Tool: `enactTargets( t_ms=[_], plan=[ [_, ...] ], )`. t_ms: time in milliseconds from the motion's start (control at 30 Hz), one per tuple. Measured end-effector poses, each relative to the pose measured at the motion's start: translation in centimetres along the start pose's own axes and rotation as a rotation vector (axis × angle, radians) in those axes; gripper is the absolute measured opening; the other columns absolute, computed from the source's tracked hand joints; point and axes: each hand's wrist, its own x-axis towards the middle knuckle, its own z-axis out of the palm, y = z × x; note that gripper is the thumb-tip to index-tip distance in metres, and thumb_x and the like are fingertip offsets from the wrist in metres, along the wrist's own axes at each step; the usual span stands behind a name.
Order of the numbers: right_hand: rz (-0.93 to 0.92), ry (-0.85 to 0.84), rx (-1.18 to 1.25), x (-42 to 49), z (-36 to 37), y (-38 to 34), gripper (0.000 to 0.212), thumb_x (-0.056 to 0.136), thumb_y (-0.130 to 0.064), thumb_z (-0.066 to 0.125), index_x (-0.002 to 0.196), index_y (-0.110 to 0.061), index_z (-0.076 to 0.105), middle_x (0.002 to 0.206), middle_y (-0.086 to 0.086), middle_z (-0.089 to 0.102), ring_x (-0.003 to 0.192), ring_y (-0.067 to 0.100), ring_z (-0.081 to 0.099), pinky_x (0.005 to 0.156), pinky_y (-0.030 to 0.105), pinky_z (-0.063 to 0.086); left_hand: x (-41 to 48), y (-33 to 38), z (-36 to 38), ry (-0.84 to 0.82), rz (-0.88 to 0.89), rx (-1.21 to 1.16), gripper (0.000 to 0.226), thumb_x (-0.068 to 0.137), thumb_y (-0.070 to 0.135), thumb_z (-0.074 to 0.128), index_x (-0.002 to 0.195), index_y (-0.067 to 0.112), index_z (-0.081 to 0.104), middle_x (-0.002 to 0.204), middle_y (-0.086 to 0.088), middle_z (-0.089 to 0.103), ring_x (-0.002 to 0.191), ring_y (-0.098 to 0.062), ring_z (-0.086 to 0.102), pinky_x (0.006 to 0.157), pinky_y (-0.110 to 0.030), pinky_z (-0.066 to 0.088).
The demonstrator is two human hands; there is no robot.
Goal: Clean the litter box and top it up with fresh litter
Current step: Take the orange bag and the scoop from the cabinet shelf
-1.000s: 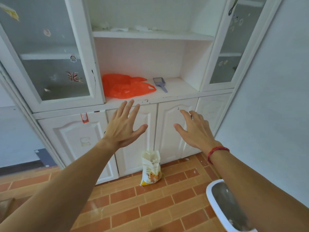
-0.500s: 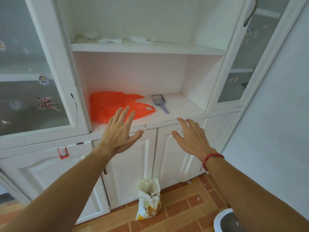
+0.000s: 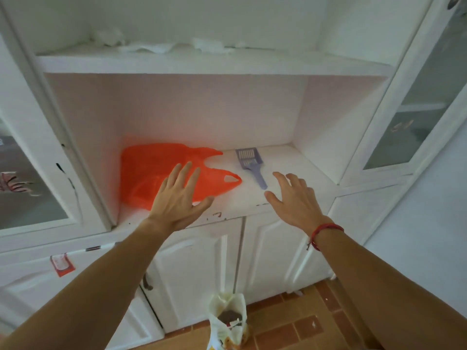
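Observation:
An orange plastic bag lies flat on the white cabinet's open counter. Beside it on the right lies a grey-purple litter scoop, handle toward me. My left hand hovers with straight, spread fingers over the bag's near edge and holds nothing. My right hand, with a red string bracelet on the wrist, is spread open just right of the scoop's handle, apart from it. An open bag of litter stands on the floor below. The litter box is out of view.
A shelf above the counter carries crumpled white paper. Glass cabinet doors flank the niche on both sides, the right one swung open. Closed white doors sit below the counter. Orange floor tiles lie at the bottom right.
The view has risen and come closer to the cabinet. Both open hands moved up and forward, from in front of the lower doors to over the counter. The litter box has left the frame.

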Motion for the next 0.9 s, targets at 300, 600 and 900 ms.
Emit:
enactTargets(
  t_ms=[300, 600, 900],
  plan=[
    [-0.124, -0.070, 0.089, 11.3, 4.2, 2.1, 0.058, 0.096, -0.049, 0.045, 0.146, -0.022, 0.033, 0.142, 0.012, 0.044, 0.125, 0.032, 0.043, 0.098, 0.045, 0.039, 6.4, -1.2, 2.7, -0.040, -0.156, 0.061, 0.098, 0.082, 0.078, 0.021, 0.159, 0.017, 0.020, 0.167, -0.009, 0.013, 0.154, -0.031, 0.007, 0.122, -0.052, 0.021],
    [-0.181, -0.106, 0.133, 16.5, 7.1, 1.3, 0.055, 0.095, -0.048, 0.049, 0.141, -0.022, 0.038, 0.139, 0.011, 0.047, 0.122, 0.034, 0.046, 0.097, 0.046, 0.041, 9.1, -4.1, 4.3, -0.162, -0.232, 0.094, 0.113, 0.069, 0.087, 0.022, 0.160, 0.022, 0.007, 0.169, -0.004, 0.000, 0.155, -0.027, -0.003, 0.124, -0.048, 0.014],
    [-0.105, -0.103, 0.097, 19.1, 7.8, 1.9, 0.057, 0.096, -0.047, 0.046, 0.145, -0.020, 0.034, 0.136, 0.013, 0.048, 0.120, 0.033, 0.047, 0.094, 0.045, 0.042, 12.8, -6.4, 3.5, -0.241, -0.240, 0.006, 0.119, 0.063, 0.092, 0.029, 0.160, 0.026, 0.009, 0.169, 0.000, -0.001, 0.155, -0.024, -0.002, 0.123, -0.050, 0.014]
  ],
)
